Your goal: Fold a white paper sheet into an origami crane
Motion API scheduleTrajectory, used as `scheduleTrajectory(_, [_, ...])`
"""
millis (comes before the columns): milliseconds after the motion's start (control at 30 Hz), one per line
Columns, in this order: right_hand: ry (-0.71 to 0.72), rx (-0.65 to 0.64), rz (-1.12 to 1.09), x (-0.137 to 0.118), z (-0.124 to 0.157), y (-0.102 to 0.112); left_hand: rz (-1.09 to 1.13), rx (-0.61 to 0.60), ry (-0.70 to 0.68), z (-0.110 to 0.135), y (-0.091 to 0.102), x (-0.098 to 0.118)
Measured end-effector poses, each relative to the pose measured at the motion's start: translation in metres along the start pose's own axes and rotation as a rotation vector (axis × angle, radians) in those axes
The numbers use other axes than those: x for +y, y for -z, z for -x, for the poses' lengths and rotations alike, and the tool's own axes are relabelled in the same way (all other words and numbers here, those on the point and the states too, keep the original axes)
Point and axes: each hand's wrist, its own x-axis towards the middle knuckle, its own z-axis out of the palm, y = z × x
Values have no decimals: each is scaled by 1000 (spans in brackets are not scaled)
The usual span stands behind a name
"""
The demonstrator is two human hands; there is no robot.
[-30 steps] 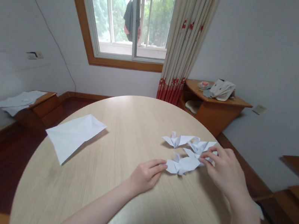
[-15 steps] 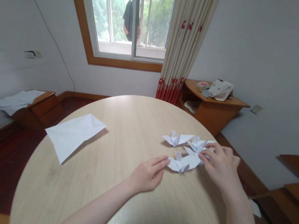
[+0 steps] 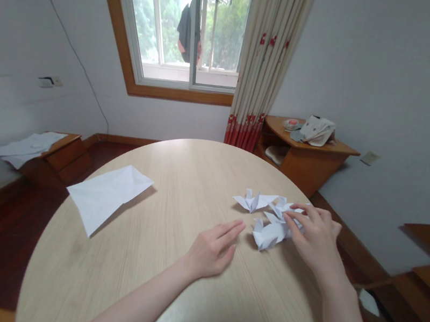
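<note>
Several folded white paper cranes sit in a cluster on the right side of the round table. The nearest paper crane (image 3: 267, 236) lies turned with its wings to the right. Behind it stands another paper crane (image 3: 252, 202), touched by neither hand. My left hand (image 3: 214, 249) rests just left of the nearest crane, fingers stretched out and holding nothing. Over the right end of the cluster, my right hand (image 3: 315, 237) has its fingers curved and apart, the tips at the cranes. It partly hides the cranes under it, so contact there is hard to make out.
A creased white sheet of paper (image 3: 109, 196) lies on the left of the pale wooden table (image 3: 187, 178). Beyond the table are a curtain (image 3: 264, 71), a corner cabinet (image 3: 304, 161) with a cloth bag, and a low cabinet (image 3: 63, 156) with papers on it.
The nearest crane has shifted and turned away from my left hand's fingertips, which no longer touch it. My right hand's fingers have spread and moved slightly left.
</note>
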Motion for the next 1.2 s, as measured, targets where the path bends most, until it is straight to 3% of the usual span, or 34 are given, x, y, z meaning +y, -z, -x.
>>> scheduleTrajectory(333, [57,310,-66,-26,-10,10,-71,67,-58,2,-3,-3])
scheduleTrajectory(467, [69,500,-161,-48,-7,11,-197,222,-53,5,0,-7])
scheduleTrajectory(567, [181,535,-253,-68,0,8,-271,341,16,7,6,-10])
scheduleTrajectory(800, [481,331,-504,-113,21,-10,-429,441,109,19,34,-24])
scheduleTrajectory(867, [507,259,-564,-124,28,-17,-494,405,118,30,49,-31])
scheduleTrajectory(967, [437,123,-660,-136,38,-28,-629,350,163,52,78,-43])
scheduleTrajectory(1100, [433,-64,-686,-149,41,-40,-808,198,378,75,116,-59])
scheduleTrajectory(1200, [432,-121,-661,-159,36,-50,-898,228,630,81,132,-67])
